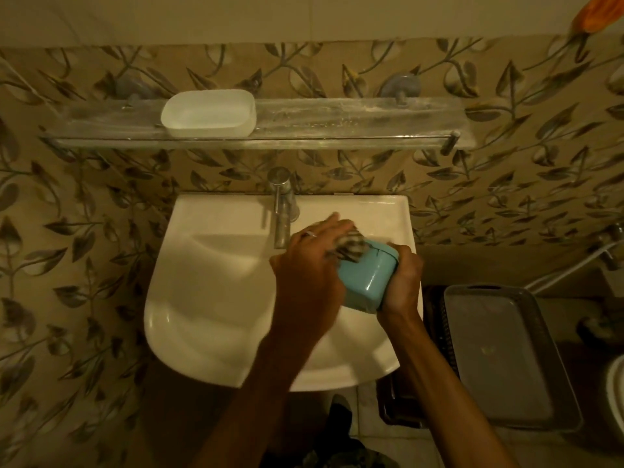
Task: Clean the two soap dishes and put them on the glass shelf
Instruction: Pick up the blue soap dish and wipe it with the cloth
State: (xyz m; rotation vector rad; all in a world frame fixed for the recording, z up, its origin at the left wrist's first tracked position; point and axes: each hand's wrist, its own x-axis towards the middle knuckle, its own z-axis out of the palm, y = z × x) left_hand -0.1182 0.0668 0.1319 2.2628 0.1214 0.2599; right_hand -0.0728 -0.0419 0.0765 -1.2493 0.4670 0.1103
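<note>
A white soap dish (pixel 208 113) stands on the left part of the glass shelf (pixel 337 119) above the basin. Over the right side of the white sink (pixel 209 298), my right hand (pixel 403 282) grips a light blue soap dish (pixel 366 280), tilted on its side. My left hand (pixel 309 265) presses a crumpled striped cloth (pixel 351 246) against the blue dish's upper end. Part of the cloth is hidden under my fingers.
A chrome tap (pixel 282 204) rises at the back of the sink, just left of my hands. A grey tray (pixel 499 352) lies on a dark crate to the right of the sink. A hose fitting (pixel 607 244) is on the right wall.
</note>
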